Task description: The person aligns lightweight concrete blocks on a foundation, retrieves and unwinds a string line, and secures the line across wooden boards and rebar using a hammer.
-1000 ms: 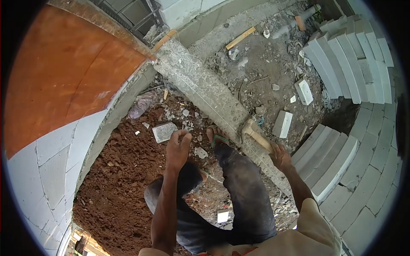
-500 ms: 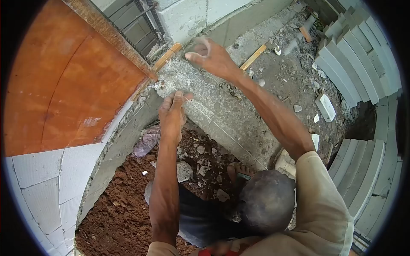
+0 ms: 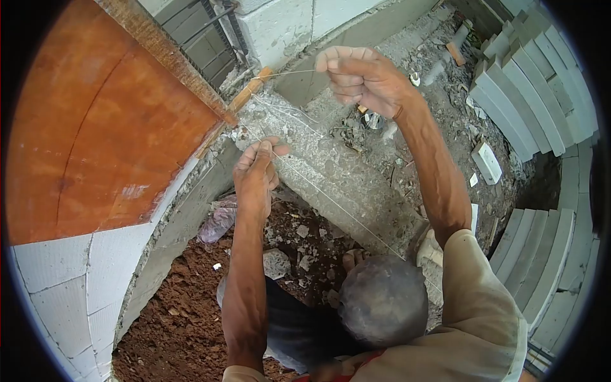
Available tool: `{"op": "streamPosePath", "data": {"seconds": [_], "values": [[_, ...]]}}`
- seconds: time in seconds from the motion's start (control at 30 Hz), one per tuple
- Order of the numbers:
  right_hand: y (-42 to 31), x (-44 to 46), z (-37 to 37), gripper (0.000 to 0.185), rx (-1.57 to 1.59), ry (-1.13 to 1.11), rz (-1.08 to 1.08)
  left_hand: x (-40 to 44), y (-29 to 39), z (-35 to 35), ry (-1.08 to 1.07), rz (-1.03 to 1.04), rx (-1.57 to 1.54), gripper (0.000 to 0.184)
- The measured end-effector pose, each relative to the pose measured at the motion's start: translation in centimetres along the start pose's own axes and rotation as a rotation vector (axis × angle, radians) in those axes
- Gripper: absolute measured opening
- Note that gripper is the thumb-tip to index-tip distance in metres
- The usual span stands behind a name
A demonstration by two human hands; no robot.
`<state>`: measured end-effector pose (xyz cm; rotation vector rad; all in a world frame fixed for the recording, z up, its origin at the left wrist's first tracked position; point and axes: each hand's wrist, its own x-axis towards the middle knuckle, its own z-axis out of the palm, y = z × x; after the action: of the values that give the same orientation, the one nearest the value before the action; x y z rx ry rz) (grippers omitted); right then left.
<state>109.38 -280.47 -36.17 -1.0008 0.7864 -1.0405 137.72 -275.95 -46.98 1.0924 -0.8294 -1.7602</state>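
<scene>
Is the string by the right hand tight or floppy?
Tight, it looks: the string runs straight from the wooden stick to the right hand.

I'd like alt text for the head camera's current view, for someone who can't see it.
A person's right hand holds string that runs to a wooden stick, while the left hand pinches string by a concrete beam. An orange panel fills the picture's upper left, with reddish soil below and stacked blocks at right.

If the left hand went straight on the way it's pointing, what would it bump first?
Probably the wooden stick ahead of the left hand, though depth is unclear, so it might pass above.
</scene>
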Motion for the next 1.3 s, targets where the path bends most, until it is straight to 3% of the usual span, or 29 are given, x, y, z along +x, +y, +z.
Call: {"op": "streamPosePath", "data": {"seconds": [0.13,0.2,0.23,0.37,0.43,0.53,0.6,0.63,0.7,0.73,0.8,0.9,0.97,1.07,1.13,1.17,1.23,1.27,1.3], "values": [[0.1,-2.9,0.3,0.022,-0.015,0.062,-0.075,0.3,0.1,-0.1,0.024,0.012,-0.030,0.028],[-0.2,-3.4,0.7,0.025,-0.858,0.437,-0.075,0.3,0.3,-0.2,0.013,0.012,-0.032,0.029],[0.5,-3.3,0.5,0.025,-0.856,0.434,-0.072,0.2,0.5,-0.2,-0.002,0.010,-0.033,0.029],[5.6,0.7,0.6,0.039,-1.418,0.388,-0.512,-0.5,1.3,-0.3,0.001,-0.024,0.052,0.029],[6.2,3.1,3.9,0.039,-0.995,0.213,-0.125,-1.0,1.4,-0.6,-0.084,-0.032,0.081,0.028],[11.5,8.8,5.0,0.036,-1.209,0.309,-0.204,-1.6,1.9,-0.2,-0.033,-0.007,0.114,0.028],[12.0,10.4,5.6,0.042,-1.001,0.238,0.030,-2.0,2.1,-0.3,-0.014,-0.002,0.120,0.028],[12.2,10.1,5.7,0.042,-1.000,0.235,0.028,-2.3,2.2,-0.3,0.005,0.002,0.118,0.028],[12.3,8.2,5.7,0.033,-0.716,0.183,-0.181,-2.6,2.5,-0.3,0.026,0.001,0.146,0.028],[11.4,7.0,5.8,0.033,-0.719,0.169,-0.178,-2.8,2.6,-0.4,0.043,-0.004,0.176,0.029],[8.5,3.9,5.5,0.028,-0.448,-0.006,0.090,-2.9,2.6,-0.5,0.048,-0.011,0.164,0.029],[6.5,-0.2,3.4,0.026,-0.251,-0.098,0.046,-2.8,2.6,-0.4,0.040,-0.019,0.155,0.029],[3.9,-4.0,2.2,0.030,0.140,-0.111,0.026,-2.6,2.3,-0.5,0.042,-0.021,0.145,0.029],[2.1,-9.0,-0.6,0.033,-0.023,0.008,-0.007,-2.3,1.9,-0.5,0.025,-0.009,0.051,0.029],[2.2,-11.2,-1.9,0.033,-0.354,0.163,0.153,-2.2,1.9,-0.3,0.056,-0.013,0.038,0.030],[2.3,-11.8,-2.0,0.033,-0.355,0.160,0.159,-2.3,1.8,-0.2,0.060,-0.016,0.034,0.030],[2.0,-12.5,-2.0,0.028,-0.973,0.145,0.431,-2.5,2.1,0.2,0.048,0.003,0.053,0.026],[2.6,-12.6,-2.9,0.028,-0.975,0.143,0.430,-2.7,2.4,0.3,0.049,0.005,0.051,0.026],[3.9,-12.6,-4.3,0.032,-1.445,0.105,0.622,-3.0,3.0,0.6,0.008,0.001,0.196,0.025]]}}
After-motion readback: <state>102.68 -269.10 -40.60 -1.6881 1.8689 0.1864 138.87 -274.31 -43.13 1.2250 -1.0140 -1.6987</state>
